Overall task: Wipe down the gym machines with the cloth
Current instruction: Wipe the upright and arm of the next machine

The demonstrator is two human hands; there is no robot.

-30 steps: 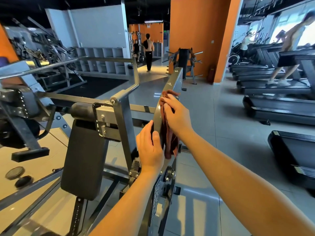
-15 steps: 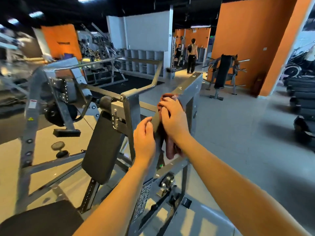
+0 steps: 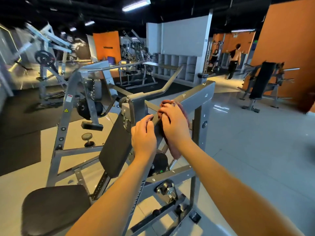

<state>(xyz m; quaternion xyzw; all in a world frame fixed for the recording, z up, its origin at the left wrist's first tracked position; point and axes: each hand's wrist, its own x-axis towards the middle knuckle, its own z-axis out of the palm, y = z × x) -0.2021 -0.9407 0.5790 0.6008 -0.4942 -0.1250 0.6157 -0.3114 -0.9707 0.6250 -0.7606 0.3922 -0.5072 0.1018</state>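
A black seat [image 3: 54,206] sits low at left, with the back pad [image 3: 115,147] up and right of it. The left hand [image 3: 144,138] curls its fingers over the slanted grey bar [image 3: 196,97]. Just right, the right hand [image 3: 173,123] clasps the reddish cloth [image 3: 175,151] against that bar, its tail hanging below the wrist.

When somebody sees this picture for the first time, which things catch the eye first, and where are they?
First come the two hands in the centre. The right hand holds a reddish-brown cloth against the slanted grey machine beam, and the left hand grips that beam just below. Next are the big orange wall at the far right and the black pad left of the hands.
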